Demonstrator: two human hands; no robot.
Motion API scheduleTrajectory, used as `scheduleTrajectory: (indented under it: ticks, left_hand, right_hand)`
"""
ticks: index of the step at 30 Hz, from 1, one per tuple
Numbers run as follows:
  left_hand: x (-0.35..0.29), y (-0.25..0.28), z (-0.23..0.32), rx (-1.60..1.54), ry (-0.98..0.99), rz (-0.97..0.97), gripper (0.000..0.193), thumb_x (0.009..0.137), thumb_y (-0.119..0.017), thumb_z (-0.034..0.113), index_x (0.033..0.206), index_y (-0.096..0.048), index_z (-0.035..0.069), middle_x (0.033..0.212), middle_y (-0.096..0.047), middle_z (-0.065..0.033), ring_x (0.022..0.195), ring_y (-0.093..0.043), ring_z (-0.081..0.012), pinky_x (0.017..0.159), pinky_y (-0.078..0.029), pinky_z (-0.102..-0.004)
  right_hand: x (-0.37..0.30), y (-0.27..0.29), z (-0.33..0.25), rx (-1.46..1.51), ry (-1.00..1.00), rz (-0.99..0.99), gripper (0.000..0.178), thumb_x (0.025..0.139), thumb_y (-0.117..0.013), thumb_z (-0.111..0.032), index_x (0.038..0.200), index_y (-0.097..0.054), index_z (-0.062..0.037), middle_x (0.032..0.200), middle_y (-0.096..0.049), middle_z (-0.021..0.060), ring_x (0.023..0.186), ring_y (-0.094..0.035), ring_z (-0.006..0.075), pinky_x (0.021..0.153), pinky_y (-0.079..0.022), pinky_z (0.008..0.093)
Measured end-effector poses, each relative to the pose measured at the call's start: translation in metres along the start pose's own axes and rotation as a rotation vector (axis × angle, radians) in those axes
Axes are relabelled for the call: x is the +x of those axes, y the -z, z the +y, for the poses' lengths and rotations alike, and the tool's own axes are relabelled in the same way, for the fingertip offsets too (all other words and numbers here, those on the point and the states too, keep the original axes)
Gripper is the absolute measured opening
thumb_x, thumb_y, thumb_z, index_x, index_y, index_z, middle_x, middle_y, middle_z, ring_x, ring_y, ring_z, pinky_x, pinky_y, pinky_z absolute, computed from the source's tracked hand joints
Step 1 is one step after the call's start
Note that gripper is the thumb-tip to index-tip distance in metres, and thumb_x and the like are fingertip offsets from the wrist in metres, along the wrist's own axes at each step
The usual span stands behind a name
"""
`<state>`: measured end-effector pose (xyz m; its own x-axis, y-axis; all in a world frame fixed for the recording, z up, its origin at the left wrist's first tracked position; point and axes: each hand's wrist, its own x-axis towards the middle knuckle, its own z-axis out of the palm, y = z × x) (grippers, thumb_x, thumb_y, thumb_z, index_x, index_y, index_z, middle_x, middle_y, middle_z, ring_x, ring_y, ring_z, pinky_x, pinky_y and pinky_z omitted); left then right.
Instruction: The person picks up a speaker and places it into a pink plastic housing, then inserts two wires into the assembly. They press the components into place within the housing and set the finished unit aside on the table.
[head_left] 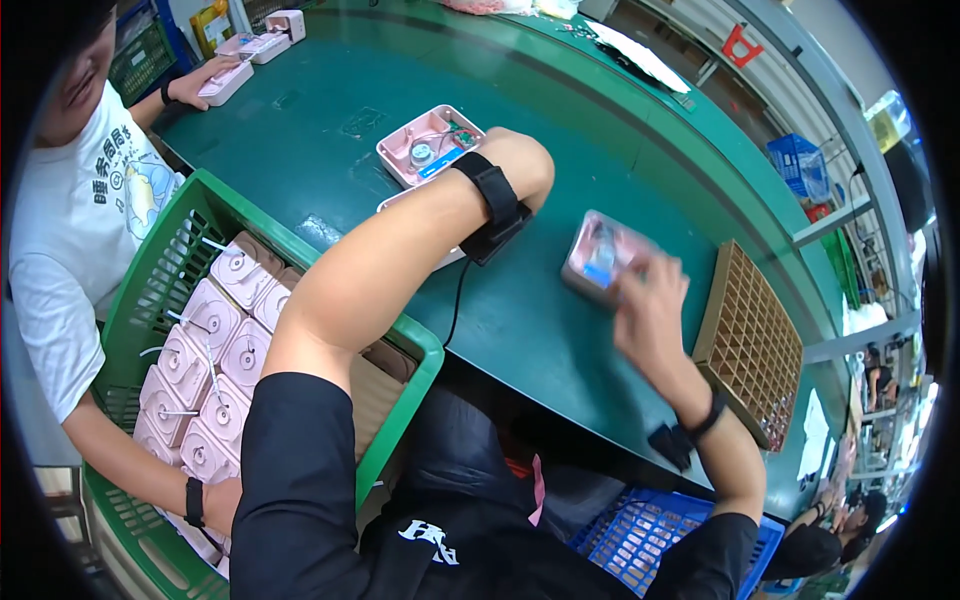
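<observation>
An open pink plastic housing (pixel 395 163) with a round part, a blue strip and green-and-red wiring inside lies on the green table; a second pale pink edge shows beneath my left forearm. My left hand (pixel 522 165) is bent at the wrist beside this housing, its fingers hidden behind the back of the hand. To the right, another open pink housing (pixel 630 238) with a blue strip inside looks smeared by motion. My right hand (pixel 650 310), also blurred, grips that housing at its near right edge, fingers curled over the rim.
A green crate (pixel 405 385) full of pink housings with white cables stands at left; a co-worker's hand (pixel 225 505) reaches into it, their other hand (pixel 195 88) touches a pink case. A brown divided tray (pixel 750 340) lies right. A blue basket (pixel 630 540) sits below the table edge.
</observation>
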<state>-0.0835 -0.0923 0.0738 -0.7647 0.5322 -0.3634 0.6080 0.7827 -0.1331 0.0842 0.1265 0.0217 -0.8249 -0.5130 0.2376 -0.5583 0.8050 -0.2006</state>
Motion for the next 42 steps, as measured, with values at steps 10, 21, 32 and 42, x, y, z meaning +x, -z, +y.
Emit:
scheduleTrajectory:
  ticks: [10,21,32,42]
  left_hand:
    - [-0.005,-0.007,0.009,0.016,0.090,-0.052,0.038,0.079,-0.084,0.045,0.107,-0.083,0.020,0.107,-0.081,-0.0045,0.098,-0.078,-0.0278,0.082,-0.061,-0.0390]
    - [0.003,-0.028,0.037,-0.180,-0.325,0.234,0.025,0.080,-0.075,0.034,0.083,-0.079,0.010,0.082,-0.076,-0.0112,0.079,-0.075,-0.0336,0.070,-0.059,-0.0441]
    - [0.018,-0.024,0.014,-0.224,-0.174,0.482,0.042,0.084,-0.075,0.046,0.077,-0.074,0.004,0.077,-0.073,-0.0164,0.078,-0.072,-0.0360,0.071,-0.056,-0.0460]
    - [0.030,-0.019,0.008,-0.172,-0.047,0.019,0.052,0.088,-0.072,0.054,0.094,-0.080,0.003,0.088,-0.076,-0.0201,0.082,-0.073,-0.0357,0.075,-0.057,-0.0452]
  right_hand:
    - [0.024,-0.048,-0.004,0.003,-0.072,0.129,0.031,0.076,-0.078,-0.010,0.105,-0.070,-0.0061,0.113,-0.061,0.0160,0.108,-0.058,0.0359,0.090,-0.047,0.0464]
    - [0.096,-0.074,0.168,-0.027,-0.495,0.123,0.068,0.089,-0.073,-0.051,0.136,-0.061,-0.0024,0.143,-0.058,0.0251,0.135,-0.052,0.0449,0.110,-0.046,0.0535]
    - [0.084,-0.069,0.195,-0.110,-0.531,0.080,0.077,0.092,-0.068,-0.055,0.143,-0.058,0.0011,0.153,-0.048,0.0278,0.141,-0.047,0.0456,0.120,-0.038,0.0505]
    - [0.020,-0.009,0.214,-0.016,-0.482,-0.221,0.047,0.094,-0.070,-0.038,0.129,-0.070,-0.0064,0.136,-0.067,0.0191,0.127,-0.063,0.0360,0.107,-0.051,0.0457]
